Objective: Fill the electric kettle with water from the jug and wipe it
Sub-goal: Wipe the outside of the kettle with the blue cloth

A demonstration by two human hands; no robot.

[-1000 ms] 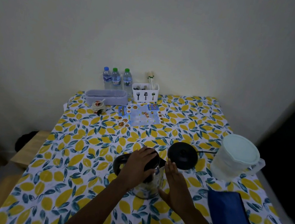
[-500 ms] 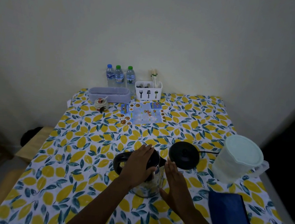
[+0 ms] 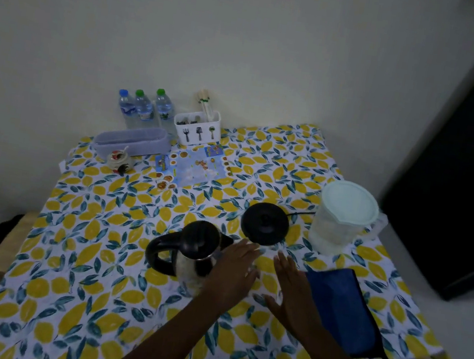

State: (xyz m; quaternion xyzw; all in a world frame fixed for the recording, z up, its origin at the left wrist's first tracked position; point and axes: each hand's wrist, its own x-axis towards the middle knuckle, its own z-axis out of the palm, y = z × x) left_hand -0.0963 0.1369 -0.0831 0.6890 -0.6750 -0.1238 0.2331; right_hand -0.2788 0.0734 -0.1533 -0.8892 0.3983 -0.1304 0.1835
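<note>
The electric kettle (image 3: 190, 245), glass-bodied with a black lid and a black handle on its left, stands near the middle of the lemon-print tablecloth (image 3: 83, 249). My left hand (image 3: 231, 273) is at the kettle's right side with fingers stretched out, holding nothing. My right hand (image 3: 292, 293) hovers flat and open, between the kettle and a folded blue cloth (image 3: 342, 312). The pale translucent jug (image 3: 342, 221), its lid on, stands at the right. The kettle's round black base (image 3: 264, 222) lies behind my hands, with its cord running toward the jug.
Along the back wall stand three water bottles (image 3: 143, 108), a white cutlery holder (image 3: 197, 128), a lilac oblong box (image 3: 133, 142), a small ornament (image 3: 118, 159) and a sticker sheet (image 3: 194, 167). A wooden bench (image 3: 3, 253) sits left of the table, and a dark appliance (image 3: 462, 150) at right.
My left hand has come off the kettle's lid and moved to its right side. My right hand has drawn away to the right. The lid is now in full view.
</note>
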